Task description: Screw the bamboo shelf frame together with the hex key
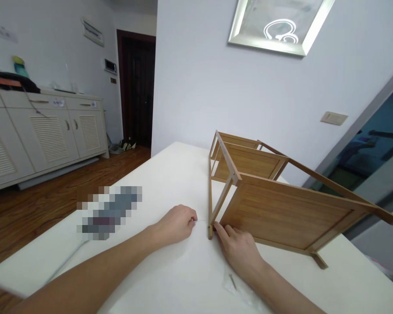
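A bamboo shelf rack (281,209) lies on its side on the white table (170,174). My right hand (239,246) rests flat on the table, fingers stretched out, fingertips touching the rack's near lower corner by its leg (210,218). My left hand (177,224) is closed in a pinch on a small thin metal piece (198,220), perhaps a screw, held just left of that leg. A clear plastic bag with a screw (232,282) lies under my right wrist.
A blurred object (109,211) with a cable lies on the table's left part. White cabinets (42,131) stand along the left wall over a wooden floor. A dark door (137,87) is behind. The table's left edge is near my left forearm.
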Demonstrator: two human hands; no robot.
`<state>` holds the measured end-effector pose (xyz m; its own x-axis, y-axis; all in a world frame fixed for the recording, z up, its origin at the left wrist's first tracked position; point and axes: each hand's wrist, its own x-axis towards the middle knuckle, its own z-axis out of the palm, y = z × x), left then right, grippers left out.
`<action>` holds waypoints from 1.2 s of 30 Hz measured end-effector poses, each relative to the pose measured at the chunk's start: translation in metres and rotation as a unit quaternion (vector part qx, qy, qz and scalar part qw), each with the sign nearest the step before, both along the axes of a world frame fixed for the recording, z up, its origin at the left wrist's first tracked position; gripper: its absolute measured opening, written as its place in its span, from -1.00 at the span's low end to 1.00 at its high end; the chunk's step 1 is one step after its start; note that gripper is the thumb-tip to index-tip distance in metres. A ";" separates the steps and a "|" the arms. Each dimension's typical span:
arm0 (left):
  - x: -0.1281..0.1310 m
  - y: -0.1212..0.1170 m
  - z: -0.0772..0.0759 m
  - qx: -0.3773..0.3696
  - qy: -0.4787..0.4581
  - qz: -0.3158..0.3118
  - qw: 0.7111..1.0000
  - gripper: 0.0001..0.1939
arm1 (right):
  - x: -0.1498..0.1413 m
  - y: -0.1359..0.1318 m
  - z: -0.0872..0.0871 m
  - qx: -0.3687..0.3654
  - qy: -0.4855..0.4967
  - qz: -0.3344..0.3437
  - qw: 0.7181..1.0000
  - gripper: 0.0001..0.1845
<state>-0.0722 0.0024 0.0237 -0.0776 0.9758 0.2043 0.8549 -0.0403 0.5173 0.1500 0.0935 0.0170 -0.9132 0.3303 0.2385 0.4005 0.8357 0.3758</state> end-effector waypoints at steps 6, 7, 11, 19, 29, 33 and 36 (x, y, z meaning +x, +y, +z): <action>0.008 0.001 -0.002 0.007 0.030 -0.001 1.000 -0.72 | -0.008 -0.010 0.009 -0.033 -0.080 -0.086 0.993 -0.49; 0.010 0.001 -0.002 0.004 0.039 0.002 0.999 -0.71 | -0.008 -0.010 0.009 -0.043 -0.082 -0.089 0.992 -0.49; 0.015 0.003 -0.004 -0.007 0.070 0.004 0.998 -0.67 | -0.008 -0.007 0.009 -0.088 -0.064 -0.089 0.990 -0.53; 0.015 0.008 -0.010 0.003 0.025 0.018 1.000 -0.71 | -0.006 -0.004 0.007 -0.122 -0.053 -0.085 0.987 -0.52; 0.017 0.010 -0.011 -0.005 -0.001 0.037 0.999 -0.73 | -0.006 -0.005 0.009 -0.126 -0.048 -0.085 0.987 -0.54; 0.019 0.007 -0.012 0.009 -0.003 0.041 0.999 -0.72 | -0.006 -0.004 0.007 -0.131 -0.048 -0.080 0.987 -0.53; 0.019 0.006 -0.014 0.008 0.010 0.038 0.999 -0.70 | -0.005 -0.003 0.006 -0.135 -0.042 -0.076 0.987 -0.54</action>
<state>-0.0528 0.0086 0.0101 -0.1478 0.9637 0.2224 0.8664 0.0177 0.4991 0.1448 0.0904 0.0234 -0.8608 0.5066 0.0484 0.5062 0.8424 0.1849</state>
